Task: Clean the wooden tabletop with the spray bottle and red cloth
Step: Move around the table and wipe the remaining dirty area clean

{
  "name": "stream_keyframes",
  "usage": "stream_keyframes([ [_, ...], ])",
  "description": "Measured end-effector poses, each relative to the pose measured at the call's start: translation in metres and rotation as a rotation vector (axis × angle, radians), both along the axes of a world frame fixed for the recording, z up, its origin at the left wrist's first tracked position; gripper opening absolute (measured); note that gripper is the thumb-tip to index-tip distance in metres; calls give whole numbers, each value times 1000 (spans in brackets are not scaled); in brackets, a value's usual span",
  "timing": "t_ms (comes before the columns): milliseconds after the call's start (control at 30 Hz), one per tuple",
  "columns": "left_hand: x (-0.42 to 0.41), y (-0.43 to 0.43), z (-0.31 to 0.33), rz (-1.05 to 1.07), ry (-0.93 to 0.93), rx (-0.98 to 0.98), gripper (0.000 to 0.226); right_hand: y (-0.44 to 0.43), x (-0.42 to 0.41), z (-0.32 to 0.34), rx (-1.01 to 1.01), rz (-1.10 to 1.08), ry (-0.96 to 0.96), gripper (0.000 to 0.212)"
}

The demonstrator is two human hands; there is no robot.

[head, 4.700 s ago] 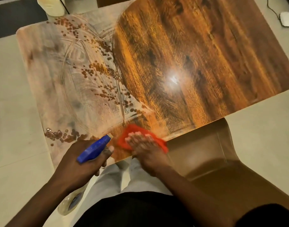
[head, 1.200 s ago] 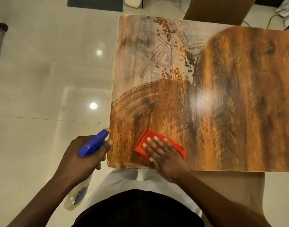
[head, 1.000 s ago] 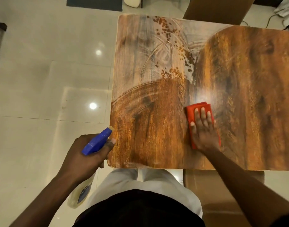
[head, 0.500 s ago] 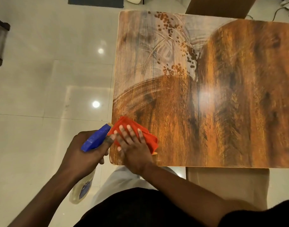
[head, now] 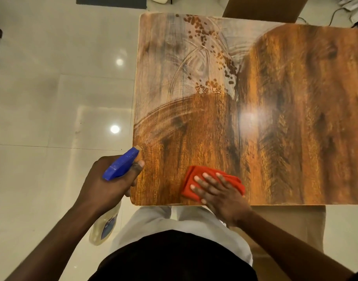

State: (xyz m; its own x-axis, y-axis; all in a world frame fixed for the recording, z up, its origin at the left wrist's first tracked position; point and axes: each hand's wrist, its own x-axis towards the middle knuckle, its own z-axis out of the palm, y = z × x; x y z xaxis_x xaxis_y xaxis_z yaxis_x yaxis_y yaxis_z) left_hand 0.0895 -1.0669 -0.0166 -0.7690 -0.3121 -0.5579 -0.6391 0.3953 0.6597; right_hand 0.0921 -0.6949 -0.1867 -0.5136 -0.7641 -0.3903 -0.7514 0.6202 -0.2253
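With the left hand (head: 107,185) gripping the spray bottle (head: 121,165) and the right hand (head: 220,193) flat on the red cloth (head: 194,179), most of the surface (head: 295,118) looks wiped, but the hazy, droplet-speckled far-left corner (head: 184,57) remains.

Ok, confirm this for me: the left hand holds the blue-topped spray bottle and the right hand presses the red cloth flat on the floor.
Not the floor. In the head view the right hand presses the red cloth flat on the wooden tabletop, near its front edge. The left hand holds the spray bottle, as stated.
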Motion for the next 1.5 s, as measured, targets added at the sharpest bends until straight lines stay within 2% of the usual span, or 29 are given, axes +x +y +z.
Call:
stream_keyframes([
  [100, -2, -2, -3, -3, -9, 9, 46, 48, -35, 4, 105, -188, 85, 67],
  [200, -4, -6, -5, 5, -29, 0, 42, 61, -77, 13, 120, -463, 73, 67],
  [333, -7, -14, -2, 21, -19, 17, 44, 30, -155, 13, 27, -944, 37, 67],
  [433, -11, -22, -3, 43, -12, 14, 43, -19, -220, 7, 14, -1140, 32, 68],
  [533, -22, -32, -3, 27, 54, 9, 39, -75, -260, 2, 24, -1043, 32, 69],
  [700, -38, -43, -5, 41, 119, 22, 45, -193, -258, 8, -15, -617, -11, 69],
  [867, -51, -44, -4, 16, 138, -10, 39, -260, -144, 7, -114, -163, -67, 68],
  [1033, -61, -36, -8, -14, 134, 3, 47, -214, -28, -8, -83, 118, -45, 73],
  [1133, -70, -28, -11, -45, 110, 2, 38, -158, -20, 0, -104, 119, -141, 64],
  [1233, -78, -23, -14, -37, 94, 21, 37, -108, -48, 5, -50, 27, -93, 63],
  [1367, -81, -21, -15, 1, 72, 40, 38, -62, -126, 6, 20, -217, 14, 65],
  [1500, -78, -20, -14, 13, 61, 26, 42, -35, -225, 11, 15, -587, 55, 67],
])
